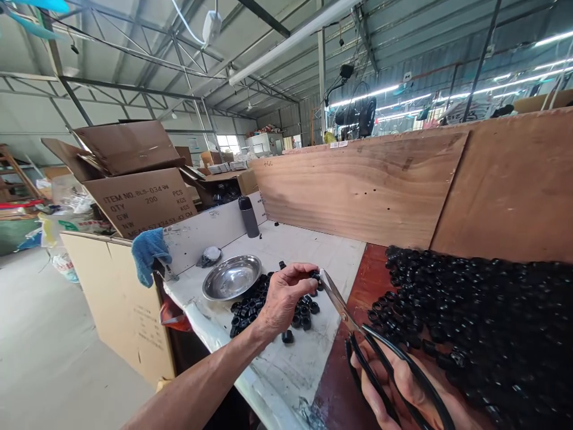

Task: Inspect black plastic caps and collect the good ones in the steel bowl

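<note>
Your left hand (284, 297) pinches a small black part (319, 279) at the tip of the scissors (344, 313) your right hand (405, 382) grips; the part likely feels light, stiff and slick, best held by its sides.

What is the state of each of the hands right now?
Left hand: closed, pinching a small black part.
Right hand: closed, holding black-handled scissors.

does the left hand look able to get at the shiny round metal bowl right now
Probably yes: only low, small black rings lie between the left hand and the shiny round metal bowl, though that hand already holds a small black piece.
</note>
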### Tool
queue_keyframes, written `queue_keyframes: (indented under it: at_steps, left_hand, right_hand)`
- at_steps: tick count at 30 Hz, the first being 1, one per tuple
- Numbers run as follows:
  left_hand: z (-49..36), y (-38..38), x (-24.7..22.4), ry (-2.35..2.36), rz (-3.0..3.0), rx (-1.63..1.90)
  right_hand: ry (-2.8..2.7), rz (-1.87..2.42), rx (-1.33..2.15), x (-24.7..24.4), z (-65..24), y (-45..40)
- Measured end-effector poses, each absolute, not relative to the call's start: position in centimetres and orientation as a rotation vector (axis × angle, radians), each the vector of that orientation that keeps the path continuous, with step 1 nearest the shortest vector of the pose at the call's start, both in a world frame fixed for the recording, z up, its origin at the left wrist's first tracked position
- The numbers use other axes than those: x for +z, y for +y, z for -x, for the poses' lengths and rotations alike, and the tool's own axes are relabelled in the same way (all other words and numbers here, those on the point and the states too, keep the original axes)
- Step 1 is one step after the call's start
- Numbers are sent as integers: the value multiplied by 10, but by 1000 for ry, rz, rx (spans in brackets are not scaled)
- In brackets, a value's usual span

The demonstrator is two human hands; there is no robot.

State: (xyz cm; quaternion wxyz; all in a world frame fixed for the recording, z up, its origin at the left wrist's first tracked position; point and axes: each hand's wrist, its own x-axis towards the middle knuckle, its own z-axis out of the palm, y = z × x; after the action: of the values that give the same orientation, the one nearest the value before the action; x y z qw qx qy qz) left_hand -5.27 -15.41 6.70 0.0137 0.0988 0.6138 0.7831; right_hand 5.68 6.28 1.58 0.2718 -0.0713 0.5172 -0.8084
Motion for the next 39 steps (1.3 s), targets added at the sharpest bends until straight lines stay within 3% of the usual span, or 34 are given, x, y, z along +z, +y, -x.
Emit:
queue_keyframes:
  at_steps: [12,19,25,30,34,39]
  left_hand:
    - [39,-157,57,2111,-526,2336]
    - [43,-153,56,1805,-326,2561]
    - [44,-157,58,1779,-264,2576]
    - [44,-162,50,1809,-298,2561]
    - [43,-163,49,1810,-281,2551]
    - [41,-164,53,1905,-292,2502]
  right_hand:
    - [1571,131,-1971,12,-52,58]
    - [1675,143,-1944,33,-54,59]
    - [1605,162,-1953,13,-57,47]
    - [1660,70,-1860,31,-56,42]
    - [1847,21,-1796,41,-55,47]
    - [2209,164,-1733,19,-60,43]
